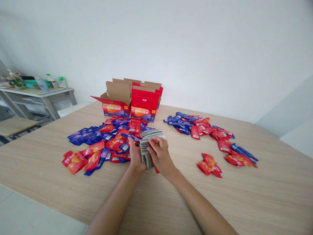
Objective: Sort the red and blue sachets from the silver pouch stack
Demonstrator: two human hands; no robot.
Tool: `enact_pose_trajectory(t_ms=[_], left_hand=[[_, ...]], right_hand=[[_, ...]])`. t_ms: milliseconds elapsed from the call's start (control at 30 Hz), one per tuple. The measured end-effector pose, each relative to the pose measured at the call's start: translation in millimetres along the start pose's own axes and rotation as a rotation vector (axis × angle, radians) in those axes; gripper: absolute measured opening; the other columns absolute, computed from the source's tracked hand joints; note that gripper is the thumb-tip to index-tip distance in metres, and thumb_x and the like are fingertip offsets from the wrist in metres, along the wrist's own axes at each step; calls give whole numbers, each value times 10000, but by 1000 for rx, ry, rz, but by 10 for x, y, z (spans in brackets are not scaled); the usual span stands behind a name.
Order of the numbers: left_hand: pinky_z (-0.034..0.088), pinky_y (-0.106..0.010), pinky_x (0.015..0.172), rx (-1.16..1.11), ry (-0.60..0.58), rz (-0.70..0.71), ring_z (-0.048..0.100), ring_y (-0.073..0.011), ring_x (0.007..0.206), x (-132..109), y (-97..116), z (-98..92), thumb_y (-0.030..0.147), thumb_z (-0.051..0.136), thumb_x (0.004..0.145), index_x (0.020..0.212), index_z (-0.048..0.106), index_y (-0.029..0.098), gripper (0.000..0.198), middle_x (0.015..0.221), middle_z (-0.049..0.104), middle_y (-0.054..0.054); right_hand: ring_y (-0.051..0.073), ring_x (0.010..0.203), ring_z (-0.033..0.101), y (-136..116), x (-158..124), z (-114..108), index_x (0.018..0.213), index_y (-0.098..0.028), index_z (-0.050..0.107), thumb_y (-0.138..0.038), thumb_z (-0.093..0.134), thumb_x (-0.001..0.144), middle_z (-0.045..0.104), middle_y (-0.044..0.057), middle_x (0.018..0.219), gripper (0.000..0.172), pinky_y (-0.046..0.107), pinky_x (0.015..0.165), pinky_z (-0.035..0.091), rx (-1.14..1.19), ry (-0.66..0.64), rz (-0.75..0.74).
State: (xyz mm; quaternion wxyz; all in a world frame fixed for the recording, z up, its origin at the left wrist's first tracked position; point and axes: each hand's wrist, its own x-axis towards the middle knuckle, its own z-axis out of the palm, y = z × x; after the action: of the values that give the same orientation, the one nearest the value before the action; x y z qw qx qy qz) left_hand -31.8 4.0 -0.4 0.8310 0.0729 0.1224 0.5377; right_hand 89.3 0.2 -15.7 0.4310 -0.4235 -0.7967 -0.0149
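A grey striped cloth (144,146) is bunched between my two hands. My left hand (136,156) is closed on its left side, with the thumb upright along the folds. My right hand (161,157) has its fingers bent over a red sachet (156,170), which lies against the cloth. Only the sachet's edges show; fingers and cloth cover the rest. Just left of my left hand spreads a heap of red and blue sachets (118,140).
Open red cartons (144,101) stand behind the heap, flaps up. More sachets (202,127) curve along the right side of the wooden table (171,202), with a small red group (209,164) nearer. A side desk (44,93) with bottles is at far left.
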Motion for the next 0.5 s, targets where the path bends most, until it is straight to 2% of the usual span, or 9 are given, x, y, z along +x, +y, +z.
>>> enact_pose_trajectory(t_ms=[233,400,500], left_hand=[[487,-476,1004,34,-151,-123,657,-344,1135,-25,-174,68,859,182,820,1335,602,102,1008,1162,719,-186],[471,-497,1029,115,-143,-176,651,-320,1161,-35,-462,103,779,112,887,1430,528,156,925,1168,728,-152],[468,-507,1034,129,-157,-181,654,-314,1158,-45,-611,80,787,119,879,1464,488,184,918,1184,724,-147]], right_hand=[[271,1180,456,109,50,-91,1301,-253,600,-335,449,1019,494,119,1288,330,505,1024,417,-47,157,72],[277,1189,459,254,88,-181,1279,-257,599,-369,442,1005,500,116,1264,334,531,1022,408,-67,309,236],[282,1176,463,304,102,-200,1289,-231,587,-375,448,991,513,124,1245,359,531,1018,402,-90,340,309]])
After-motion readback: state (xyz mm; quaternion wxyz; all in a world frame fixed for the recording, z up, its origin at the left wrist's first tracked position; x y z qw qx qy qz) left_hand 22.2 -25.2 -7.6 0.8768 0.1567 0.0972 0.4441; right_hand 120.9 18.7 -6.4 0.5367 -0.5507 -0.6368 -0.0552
